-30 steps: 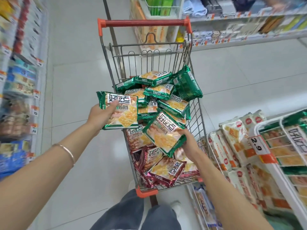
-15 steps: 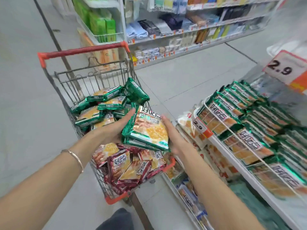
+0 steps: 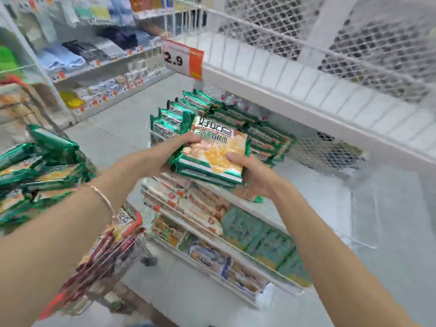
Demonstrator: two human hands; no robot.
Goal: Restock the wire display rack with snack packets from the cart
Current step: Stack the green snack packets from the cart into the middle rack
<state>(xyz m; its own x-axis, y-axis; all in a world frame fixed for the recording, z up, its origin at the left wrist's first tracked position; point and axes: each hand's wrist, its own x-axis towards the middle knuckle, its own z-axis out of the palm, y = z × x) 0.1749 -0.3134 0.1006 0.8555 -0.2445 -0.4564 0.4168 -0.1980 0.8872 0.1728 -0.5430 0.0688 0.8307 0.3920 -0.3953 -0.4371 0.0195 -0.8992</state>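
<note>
Both arms outstretched, left hand (image 3: 165, 149) and right hand (image 3: 254, 175) in closed grip, palms facing inward

A stack of green foil snack packets (image 3: 210, 156) sits between the left hand (image 3: 162, 152) and right hand (image 3: 257, 178), before the row of green packets (image 3: 212, 116) on the white wire display rack (image 3: 306, 95). The cart's green packets (image 3: 35, 171) lie at left. A price sign (image 3: 182, 59) hangs at the upper shelf's left corner.

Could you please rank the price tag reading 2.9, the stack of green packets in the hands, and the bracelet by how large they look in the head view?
1. stack of green packets, largest.
2. price tag.
3. bracelet, smallest.
Nearness inflates the stack; true sizes are unsure.
</note>
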